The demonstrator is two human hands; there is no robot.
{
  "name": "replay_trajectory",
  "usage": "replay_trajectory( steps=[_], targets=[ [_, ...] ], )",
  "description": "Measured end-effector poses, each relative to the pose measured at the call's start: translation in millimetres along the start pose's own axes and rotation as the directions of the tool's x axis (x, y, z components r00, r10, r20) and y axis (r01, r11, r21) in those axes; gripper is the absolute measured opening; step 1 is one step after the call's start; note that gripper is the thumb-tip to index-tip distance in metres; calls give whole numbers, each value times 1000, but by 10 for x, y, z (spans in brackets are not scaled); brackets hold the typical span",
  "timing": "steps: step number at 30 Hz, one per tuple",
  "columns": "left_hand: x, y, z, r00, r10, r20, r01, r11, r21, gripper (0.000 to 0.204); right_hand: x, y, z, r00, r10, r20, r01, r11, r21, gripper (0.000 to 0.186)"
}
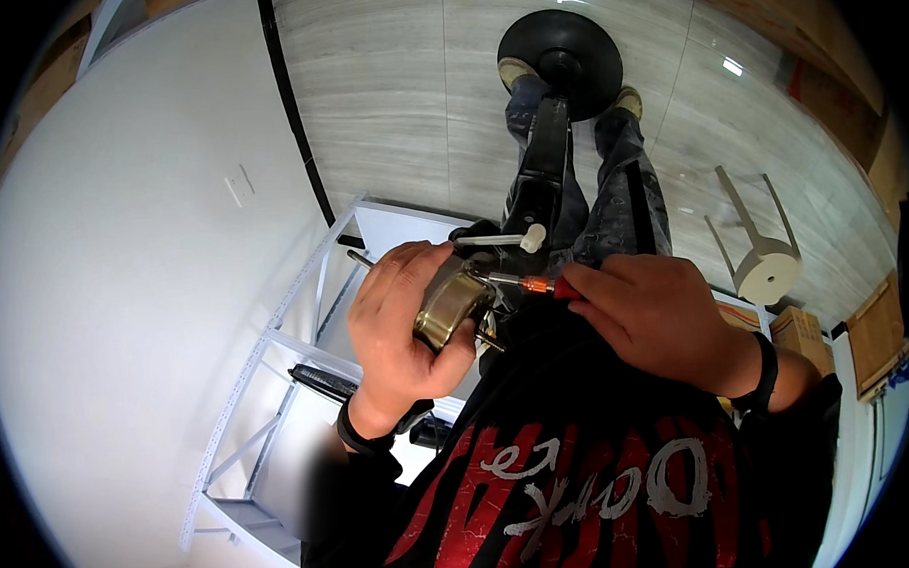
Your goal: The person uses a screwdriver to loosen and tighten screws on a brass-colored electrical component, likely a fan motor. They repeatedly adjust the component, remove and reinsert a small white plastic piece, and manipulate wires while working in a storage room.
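Observation:
My left hand (401,326) is closed round a brass-coloured metal body (451,302) with rounded edges and short rods sticking out at the upper left and lower right. A metal bar with a white end piece (532,237) lies just above it. My right hand (656,317) grips a screwdriver with a red handle (565,287) and an orange band, its metal shaft pointing left to the right side of the metal body; the exact point of contact is too small to tell. Behind both hands stands a black column (548,146) on a round black base (561,35), between my legs.
A white metal shelving frame (274,420) stands at lower left against a white wall (125,296). A pale stool (767,271) lies or stands at the right, near cardboard boxes (799,334) and a wooden panel (872,330). The floor (368,107) has pale grey tiles.

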State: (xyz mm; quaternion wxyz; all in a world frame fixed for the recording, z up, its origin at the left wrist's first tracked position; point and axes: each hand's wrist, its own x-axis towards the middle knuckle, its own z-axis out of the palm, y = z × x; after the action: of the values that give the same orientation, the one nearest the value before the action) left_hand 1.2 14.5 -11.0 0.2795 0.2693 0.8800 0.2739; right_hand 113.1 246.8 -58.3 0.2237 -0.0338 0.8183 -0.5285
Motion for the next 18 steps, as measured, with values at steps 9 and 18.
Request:
replay_trajectory(
  steps=[9, 18],
  targets=[
    [-34, 25, 17, 998, -56, -3, 56, 998, -30, 56, -24, 14, 53, 999, 16, -49, -14, 999, 48, 25],
    [-154, -22, 73, 977, -213, -18, 208, 967, -150, 56, -25, 58, 46, 998, 42, -38, -40, 997, 64, 24]
  ],
)
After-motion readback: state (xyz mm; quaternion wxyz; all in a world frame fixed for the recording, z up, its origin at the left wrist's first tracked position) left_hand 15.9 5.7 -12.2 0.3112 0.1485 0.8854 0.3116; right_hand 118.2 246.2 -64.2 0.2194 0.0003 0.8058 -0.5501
